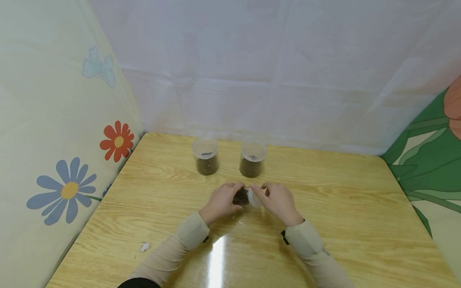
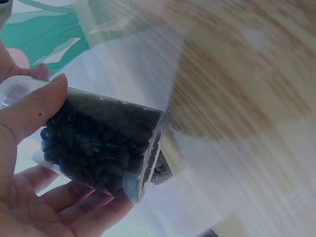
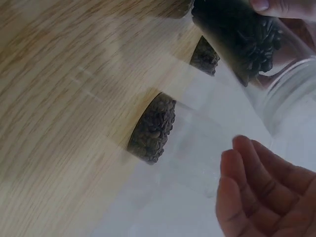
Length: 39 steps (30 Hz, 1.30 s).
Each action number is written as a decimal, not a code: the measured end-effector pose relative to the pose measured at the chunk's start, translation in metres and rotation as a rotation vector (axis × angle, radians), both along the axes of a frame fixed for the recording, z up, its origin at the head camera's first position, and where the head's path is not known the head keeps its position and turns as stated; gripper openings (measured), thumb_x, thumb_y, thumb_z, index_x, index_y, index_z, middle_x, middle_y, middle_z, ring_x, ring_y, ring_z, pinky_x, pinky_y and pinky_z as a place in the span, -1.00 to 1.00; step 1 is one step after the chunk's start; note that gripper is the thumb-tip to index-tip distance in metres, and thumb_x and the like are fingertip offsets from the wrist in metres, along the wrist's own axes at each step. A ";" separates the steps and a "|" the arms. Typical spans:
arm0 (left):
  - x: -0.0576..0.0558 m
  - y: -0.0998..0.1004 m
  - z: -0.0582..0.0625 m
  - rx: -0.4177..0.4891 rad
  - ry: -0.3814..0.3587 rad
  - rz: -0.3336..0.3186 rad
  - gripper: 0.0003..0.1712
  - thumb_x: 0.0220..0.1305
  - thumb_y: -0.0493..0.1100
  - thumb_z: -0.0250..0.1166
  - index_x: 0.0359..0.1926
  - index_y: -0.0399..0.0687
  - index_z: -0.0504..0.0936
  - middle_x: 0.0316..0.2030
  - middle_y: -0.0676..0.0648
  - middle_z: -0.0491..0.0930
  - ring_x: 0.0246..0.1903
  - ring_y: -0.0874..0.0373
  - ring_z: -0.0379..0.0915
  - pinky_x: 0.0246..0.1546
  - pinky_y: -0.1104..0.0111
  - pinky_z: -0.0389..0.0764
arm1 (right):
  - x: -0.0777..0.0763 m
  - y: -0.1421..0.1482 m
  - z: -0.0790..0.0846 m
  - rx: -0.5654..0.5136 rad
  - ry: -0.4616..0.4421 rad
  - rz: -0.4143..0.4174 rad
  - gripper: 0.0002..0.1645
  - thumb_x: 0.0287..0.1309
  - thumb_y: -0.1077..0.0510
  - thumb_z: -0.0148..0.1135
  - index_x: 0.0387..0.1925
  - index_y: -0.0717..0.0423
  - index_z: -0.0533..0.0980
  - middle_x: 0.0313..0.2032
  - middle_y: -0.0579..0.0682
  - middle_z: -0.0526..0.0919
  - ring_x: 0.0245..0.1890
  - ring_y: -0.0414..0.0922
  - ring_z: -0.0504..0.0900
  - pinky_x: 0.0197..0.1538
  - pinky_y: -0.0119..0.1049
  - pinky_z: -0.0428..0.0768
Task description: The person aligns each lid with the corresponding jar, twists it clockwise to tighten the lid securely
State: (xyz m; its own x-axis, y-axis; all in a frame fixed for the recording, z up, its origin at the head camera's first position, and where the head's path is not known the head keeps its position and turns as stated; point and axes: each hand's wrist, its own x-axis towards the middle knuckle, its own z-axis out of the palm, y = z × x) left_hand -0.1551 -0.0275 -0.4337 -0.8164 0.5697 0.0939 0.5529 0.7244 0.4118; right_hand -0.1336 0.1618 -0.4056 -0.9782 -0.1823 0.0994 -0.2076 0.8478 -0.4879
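Observation:
My left hand point(image 1: 222, 201) grips a clear jar point(image 2: 98, 143) of dark beans, thumb on one side and fingers beneath the other. It is tilted well over, its white lid end point(image 1: 254, 197) toward my right hand point(image 1: 279, 200). In the right wrist view, the right hand's fingers point(image 3: 266, 187) are loosely bent beside that end, with a gap showing; its thumb is out of that view. From the head view, the right thumb overlaps the lid end.
Behind the hands, two clear lidded jars stand upright, the left jar point(image 1: 207, 164) and the right jar point(image 1: 251, 166), each partly filled with dark brown pieces. A small white scrap point(image 1: 145, 247) lies on the wooden table point(image 1: 360, 208) at front left. Cloth-covered walls border it.

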 end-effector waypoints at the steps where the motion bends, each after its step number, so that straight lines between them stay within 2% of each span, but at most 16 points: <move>1: 0.000 0.000 0.000 0.002 0.001 0.000 -0.27 -0.10 -0.04 0.46 0.13 -0.07 0.40 -0.06 -0.16 0.54 -0.12 -0.02 0.48 -0.17 0.15 0.53 | 0.001 0.001 0.000 -0.011 0.012 0.023 -0.41 0.16 -0.22 0.07 -0.20 0.26 0.57 -0.47 0.04 0.61 -0.55 -0.11 0.55 -0.51 -0.26 0.50; 3: 0.000 0.000 0.000 0.004 0.004 0.002 -0.26 -0.11 -0.04 0.47 0.13 -0.07 0.40 -0.07 -0.16 0.54 -0.12 -0.02 0.48 -0.16 0.15 0.53 | 0.002 0.005 0.000 -0.022 0.047 0.101 -0.32 0.08 -0.21 0.17 0.03 0.24 0.47 -0.21 0.13 0.59 -0.29 0.01 0.58 -0.30 -0.12 0.56; 6: 0.000 -0.001 0.000 -0.002 0.012 0.004 -0.26 -0.11 -0.03 0.47 0.13 -0.07 0.40 -0.07 -0.16 0.55 -0.12 -0.02 0.49 -0.16 0.15 0.53 | 0.003 0.011 -0.001 -0.036 0.105 0.264 -0.16 -0.07 -0.15 0.33 0.19 0.19 0.33 0.07 0.16 0.43 0.03 0.13 0.43 -0.05 0.05 0.48; 9: 0.000 -0.001 -0.001 -0.005 0.025 0.002 -0.26 -0.12 -0.02 0.47 0.12 -0.08 0.40 -0.08 -0.16 0.56 -0.13 -0.02 0.50 -0.17 0.15 0.53 | 0.003 0.014 -0.004 -0.058 0.145 0.403 -0.06 -0.17 -0.06 0.43 0.25 0.14 0.26 0.18 0.15 0.30 0.13 0.12 0.33 0.04 0.08 0.41; 13: -0.001 -0.002 -0.001 -0.006 0.033 -0.001 -0.25 -0.12 -0.01 0.47 0.12 -0.08 0.40 -0.09 -0.16 0.56 -0.14 -0.02 0.50 -0.18 0.16 0.54 | 0.002 0.016 -0.008 -0.088 0.202 0.490 -0.10 -0.21 0.09 0.48 0.22 0.12 0.30 0.19 0.16 0.29 0.11 0.07 0.34 0.03 0.02 0.44; 20: -0.001 -0.002 -0.001 0.004 0.020 0.000 -0.25 -0.11 -0.04 0.47 0.13 -0.08 0.39 -0.08 -0.17 0.56 -0.13 -0.02 0.50 -0.17 0.16 0.54 | 0.002 0.015 -0.009 -0.112 0.276 0.532 -0.19 -0.27 0.30 0.48 0.14 0.16 0.38 0.12 0.20 0.36 0.11 0.08 0.35 0.00 -0.01 0.47; 28: -0.001 -0.002 -0.001 0.016 0.032 -0.006 -0.26 -0.13 -0.03 0.48 0.11 -0.08 0.40 -0.11 -0.17 0.56 -0.16 -0.03 0.50 -0.19 0.16 0.54 | 0.002 0.014 -0.009 -0.105 0.279 0.528 -0.27 -0.21 0.33 0.44 0.11 0.16 0.42 0.10 0.11 0.38 0.10 0.03 0.37 0.01 -0.08 0.47; 39: 0.000 -0.002 0.000 0.015 0.013 -0.005 -0.28 -0.11 -0.06 0.47 0.11 -0.07 0.40 -0.09 -0.15 0.56 -0.14 -0.01 0.50 -0.17 0.17 0.54 | 0.003 0.013 -0.009 -0.112 0.264 0.495 -0.27 -0.21 0.31 0.44 0.11 0.17 0.41 0.06 0.15 0.42 0.06 0.05 0.41 -0.02 -0.07 0.50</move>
